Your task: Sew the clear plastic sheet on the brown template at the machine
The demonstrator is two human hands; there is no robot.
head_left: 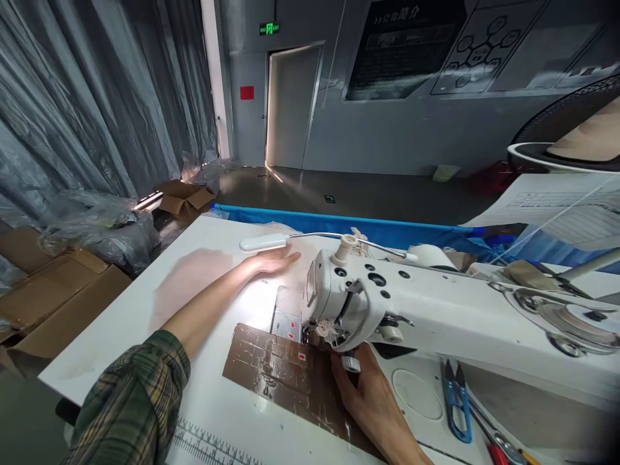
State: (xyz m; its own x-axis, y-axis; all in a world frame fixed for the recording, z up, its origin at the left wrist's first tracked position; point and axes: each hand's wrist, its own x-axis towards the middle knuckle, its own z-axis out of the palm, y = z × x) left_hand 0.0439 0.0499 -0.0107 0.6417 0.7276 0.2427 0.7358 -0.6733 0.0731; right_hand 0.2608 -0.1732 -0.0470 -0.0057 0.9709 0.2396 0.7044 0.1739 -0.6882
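Head view: brown sheet [285, 378] slants lengthwise down-right.

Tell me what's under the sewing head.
The brown sheet reaches under the sewing head, the right hand close by. The sheet's far edge there and some fingertips are covered.

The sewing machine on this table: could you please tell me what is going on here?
A person has the right hand on a glossy brown sheet, below the head of the sewing machine. The sheet's far edge reaches the needle side; whether it is clamped there is hidden. The left hand is off the sheet, near the white lamp.
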